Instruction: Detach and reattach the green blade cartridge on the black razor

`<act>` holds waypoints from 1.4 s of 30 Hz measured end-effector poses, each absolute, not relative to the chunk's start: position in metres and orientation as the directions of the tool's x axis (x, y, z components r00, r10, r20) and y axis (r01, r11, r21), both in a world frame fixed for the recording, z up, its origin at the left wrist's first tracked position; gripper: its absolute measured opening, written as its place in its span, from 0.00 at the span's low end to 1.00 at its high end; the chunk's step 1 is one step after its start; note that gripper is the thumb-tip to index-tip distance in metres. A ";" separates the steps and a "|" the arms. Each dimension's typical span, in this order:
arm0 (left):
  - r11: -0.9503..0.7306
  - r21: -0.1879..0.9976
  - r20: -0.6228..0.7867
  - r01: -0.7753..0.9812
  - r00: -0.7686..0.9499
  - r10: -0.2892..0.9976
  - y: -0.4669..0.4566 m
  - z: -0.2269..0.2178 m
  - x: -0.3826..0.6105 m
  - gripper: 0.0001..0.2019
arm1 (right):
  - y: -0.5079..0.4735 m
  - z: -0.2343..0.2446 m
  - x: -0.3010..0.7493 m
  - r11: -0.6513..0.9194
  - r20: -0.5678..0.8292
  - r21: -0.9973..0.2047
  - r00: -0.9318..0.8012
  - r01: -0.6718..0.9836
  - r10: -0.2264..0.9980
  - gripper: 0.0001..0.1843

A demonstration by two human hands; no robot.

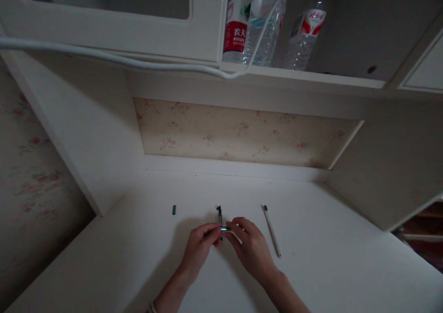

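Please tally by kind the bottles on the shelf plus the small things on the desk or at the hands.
Visible bottles: 3
Toothbrush: 1
Small dark green piece: 1
Slender dark item, partly hidden: 1
Small shiny piece between the hands: 1
Total: 7

Your left hand (201, 245) is closed in a pinch, facing your right hand (252, 245), likewise bent to a pinch, back upward. Left forearm (175, 289) and right forearm (284, 289) slant inward from below.
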State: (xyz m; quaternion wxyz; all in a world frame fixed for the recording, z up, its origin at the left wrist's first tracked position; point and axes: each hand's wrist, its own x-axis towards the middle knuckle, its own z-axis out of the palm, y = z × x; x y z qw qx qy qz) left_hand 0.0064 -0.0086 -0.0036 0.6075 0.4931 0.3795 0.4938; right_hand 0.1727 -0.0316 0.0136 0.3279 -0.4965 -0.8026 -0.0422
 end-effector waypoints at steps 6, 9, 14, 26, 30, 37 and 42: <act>0.051 0.972 0.002 -0.231 0.221 0.975 -0.011 0.001 0.007 0.14 | -0.032 0.013 0.171 0.495 0.549 -0.254 -0.298 0.831 0.781 0.08; 0.053 0.976 -0.004 -0.210 0.227 0.974 -0.011 0.001 0.007 0.15 | -0.033 0.010 0.171 0.495 0.556 -0.274 -0.284 0.824 0.781 0.08; 0.082 0.973 -0.028 -0.215 0.242 0.970 -0.010 -0.006 0.009 0.22 | -0.034 0.009 0.178 0.476 0.549 -0.351 -0.235 0.806 0.802 0.10; 0.105 0.979 -0.057 -0.176 0.260 0.964 -0.007 -0.014 0.009 0.21 | -0.021 -0.021 0.293 -0.181 0.314 -0.596 0.435 0.782 0.844 0.25; 0.088 0.986 -0.049 -0.143 0.257 0.965 -0.006 -0.015 0.009 0.20 | -0.030 -0.034 0.312 -0.341 0.213 -0.524 0.507 0.781 0.835 0.25; 0.066 0.994 -0.044 -0.086 0.236 0.971 -0.004 -0.015 0.009 0.21 | -0.031 -0.037 0.317 -0.469 0.147 -0.351 0.542 0.811 0.827 0.24; 0.062 0.995 -0.043 -0.078 0.223 0.974 -0.005 -0.013 0.009 0.21 | -0.030 -0.037 0.317 -0.461 0.175 -0.349 0.540 0.816 0.823 0.24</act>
